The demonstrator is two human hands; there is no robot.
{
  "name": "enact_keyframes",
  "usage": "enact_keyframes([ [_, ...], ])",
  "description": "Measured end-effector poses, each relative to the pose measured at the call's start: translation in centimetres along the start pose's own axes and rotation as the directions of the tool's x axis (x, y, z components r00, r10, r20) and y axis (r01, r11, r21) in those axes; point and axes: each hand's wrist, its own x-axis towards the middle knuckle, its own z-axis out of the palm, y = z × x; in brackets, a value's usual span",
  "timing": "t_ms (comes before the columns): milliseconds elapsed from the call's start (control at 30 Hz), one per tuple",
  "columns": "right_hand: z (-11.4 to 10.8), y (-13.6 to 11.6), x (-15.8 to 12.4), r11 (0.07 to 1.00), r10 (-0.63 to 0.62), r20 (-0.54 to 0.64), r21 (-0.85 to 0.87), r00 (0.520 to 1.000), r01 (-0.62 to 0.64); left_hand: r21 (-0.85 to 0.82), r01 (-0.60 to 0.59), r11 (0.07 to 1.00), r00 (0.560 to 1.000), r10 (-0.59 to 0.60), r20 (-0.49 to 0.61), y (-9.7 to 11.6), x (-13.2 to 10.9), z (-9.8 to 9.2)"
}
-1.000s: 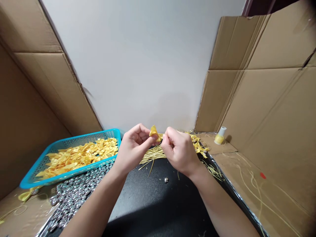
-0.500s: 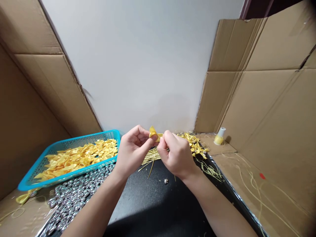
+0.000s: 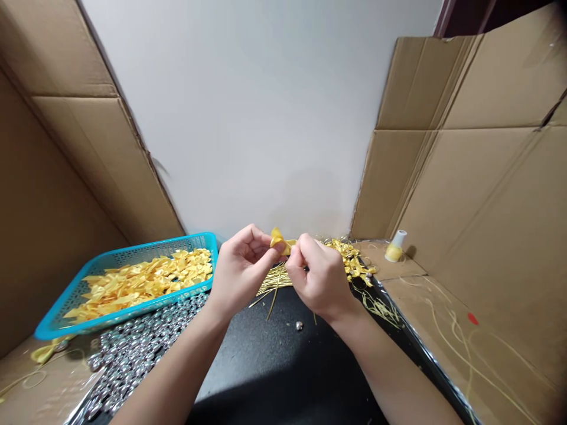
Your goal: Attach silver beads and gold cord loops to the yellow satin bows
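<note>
Just above the black work surface, my left hand [image 3: 243, 268] pinches a small yellow ribbon bow [image 3: 277, 237] between thumb and fingers. Close on its right, my right hand [image 3: 319, 274] is closed in a fist, its thumb and forefinger pinching what looks like a thin gold cord at the bow. Its fingertips hide most of that cord. Under the hands lies a bundle of gold cords [image 3: 277, 278]. A single silver bead [image 3: 299, 326] rests on the black surface [image 3: 261, 360] below them.
At the left, a blue basket [image 3: 57, 310] holds many yellow ribbon pieces [image 3: 146, 283]. Silver beads [image 3: 137, 342] are spread before it. Behind my right hand lies a pile of yellow bows [image 3: 354, 260]. A small bottle [image 3: 396, 246] stands on cardboard at right, near loose cords [image 3: 456, 324].
Both hands keep their hold, and the right hand has shifted very slightly to the right. The whole view has moved a little; little else differs.
</note>
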Motion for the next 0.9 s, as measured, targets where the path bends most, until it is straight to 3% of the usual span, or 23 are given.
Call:
enact_keyframes([
  [900,0.15,-0.07,0.04,1.000,0.002,-0.014,0.010,1.000,-0.002,-0.082,-0.018,0.996,1.000,0.019,0.010,-0.20,0.08,0.05],
])
